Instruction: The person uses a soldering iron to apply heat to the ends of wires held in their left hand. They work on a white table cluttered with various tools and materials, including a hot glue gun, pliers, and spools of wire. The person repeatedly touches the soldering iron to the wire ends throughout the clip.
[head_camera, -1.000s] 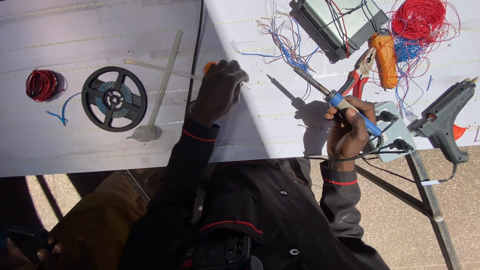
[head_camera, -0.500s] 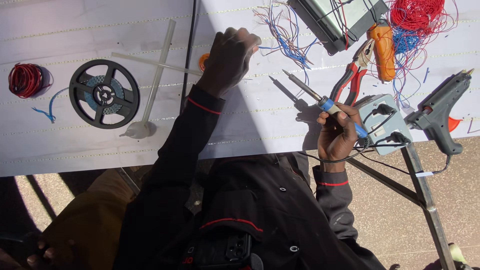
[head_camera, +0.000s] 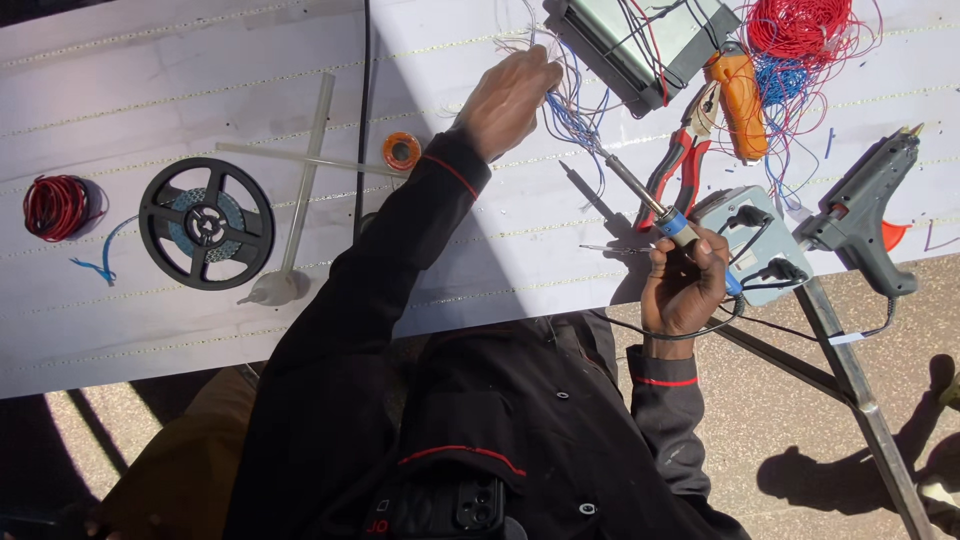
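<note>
Head view, right hand (head_camera: 685, 290) gripping soldering iron (head_camera: 655, 210), left hand (head_camera: 510, 95) on wires (head_camera: 575, 110)

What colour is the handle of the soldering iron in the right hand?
Blue, with a yellow band; the soldering iron in the right hand shows best in the head view.

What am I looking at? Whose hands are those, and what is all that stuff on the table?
A camera on a person's head looks straight down, so you see their own two hands. The right hand holds a soldering iron, a hot pen-like tool with a blue grip. The left hand reaches into a bunch of thin wires. On the white table lie a black reel, a small red wire coil, red pliers, a glue gun and a big red wire tangle.
</note>
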